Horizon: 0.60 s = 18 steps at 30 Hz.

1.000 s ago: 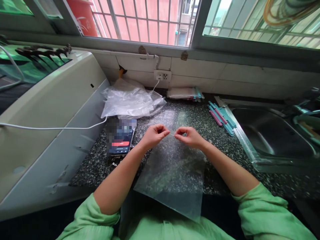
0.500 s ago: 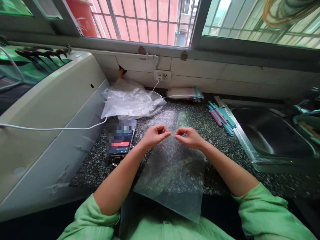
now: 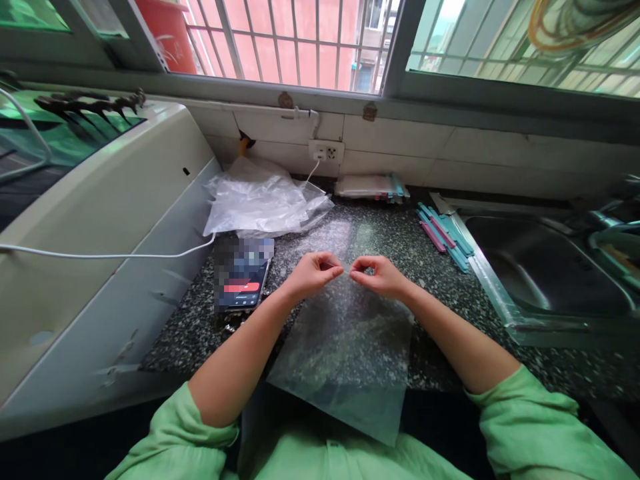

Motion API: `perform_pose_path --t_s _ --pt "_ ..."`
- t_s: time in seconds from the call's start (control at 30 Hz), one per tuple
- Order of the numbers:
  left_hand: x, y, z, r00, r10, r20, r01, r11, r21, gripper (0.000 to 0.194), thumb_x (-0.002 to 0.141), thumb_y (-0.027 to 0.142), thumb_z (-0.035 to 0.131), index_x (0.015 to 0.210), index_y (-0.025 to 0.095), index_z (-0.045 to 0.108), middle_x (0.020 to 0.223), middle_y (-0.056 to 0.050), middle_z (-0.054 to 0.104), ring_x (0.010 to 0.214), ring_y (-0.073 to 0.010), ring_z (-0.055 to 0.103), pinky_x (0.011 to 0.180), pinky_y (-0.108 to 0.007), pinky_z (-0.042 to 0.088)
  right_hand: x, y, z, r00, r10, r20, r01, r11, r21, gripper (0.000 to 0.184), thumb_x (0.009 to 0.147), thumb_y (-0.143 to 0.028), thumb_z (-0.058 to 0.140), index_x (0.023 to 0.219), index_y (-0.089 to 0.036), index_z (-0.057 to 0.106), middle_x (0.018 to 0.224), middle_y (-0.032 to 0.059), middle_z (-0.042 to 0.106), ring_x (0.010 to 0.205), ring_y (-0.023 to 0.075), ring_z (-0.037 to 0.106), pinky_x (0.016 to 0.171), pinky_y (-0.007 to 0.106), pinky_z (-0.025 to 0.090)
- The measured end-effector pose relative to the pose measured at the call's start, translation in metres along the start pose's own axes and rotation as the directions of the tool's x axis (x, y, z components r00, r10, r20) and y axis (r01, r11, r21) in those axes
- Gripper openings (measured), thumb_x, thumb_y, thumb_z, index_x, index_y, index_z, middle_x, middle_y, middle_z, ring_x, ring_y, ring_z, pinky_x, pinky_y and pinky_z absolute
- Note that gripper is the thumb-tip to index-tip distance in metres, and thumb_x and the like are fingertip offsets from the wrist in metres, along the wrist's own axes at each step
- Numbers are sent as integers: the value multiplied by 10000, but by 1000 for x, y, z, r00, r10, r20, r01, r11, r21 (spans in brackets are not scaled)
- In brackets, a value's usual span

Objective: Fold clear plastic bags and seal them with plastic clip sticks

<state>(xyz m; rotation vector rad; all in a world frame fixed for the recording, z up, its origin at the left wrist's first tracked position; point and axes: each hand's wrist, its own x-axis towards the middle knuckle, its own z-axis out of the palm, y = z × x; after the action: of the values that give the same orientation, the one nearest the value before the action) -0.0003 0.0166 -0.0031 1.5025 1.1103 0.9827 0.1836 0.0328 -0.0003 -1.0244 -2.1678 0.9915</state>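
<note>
A clear plastic bag [image 3: 350,360] lies over the speckled countertop, its lower end hanging past the front edge toward my body. My left hand [image 3: 320,270] pinches the bag's top edge between thumb and fingers. Just to the right, my right hand [image 3: 373,272] pinches the same edge, with a small gap between the two sets of fingertips. The bag looks flat, and its upper part under the hands is hard to make out against the stone.
A pile of clear plastic bags [image 3: 265,200] and a phone [image 3: 245,277] lie at left. Blue and pink plastic strips [image 3: 443,233] rest beside the sink [image 3: 540,267]. A packet of strips [image 3: 370,185] lies by the wall below a socket [image 3: 327,152]. A white cable [image 3: 125,255] crosses at left.
</note>
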Motion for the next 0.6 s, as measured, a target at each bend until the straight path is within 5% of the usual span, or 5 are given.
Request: perform_pose_path --t_s 0.6 --pt "-1 1 6 998 -44 39 47 996 -78 200 587 300 690 599 125 593 521 27 548 497 -76 456 507 -212 362 -1 -3 4 999 -26 -23 25 999 -36 149 751 -245 520 653 -150 580 631 8 590 612 107 522 610 231 414"
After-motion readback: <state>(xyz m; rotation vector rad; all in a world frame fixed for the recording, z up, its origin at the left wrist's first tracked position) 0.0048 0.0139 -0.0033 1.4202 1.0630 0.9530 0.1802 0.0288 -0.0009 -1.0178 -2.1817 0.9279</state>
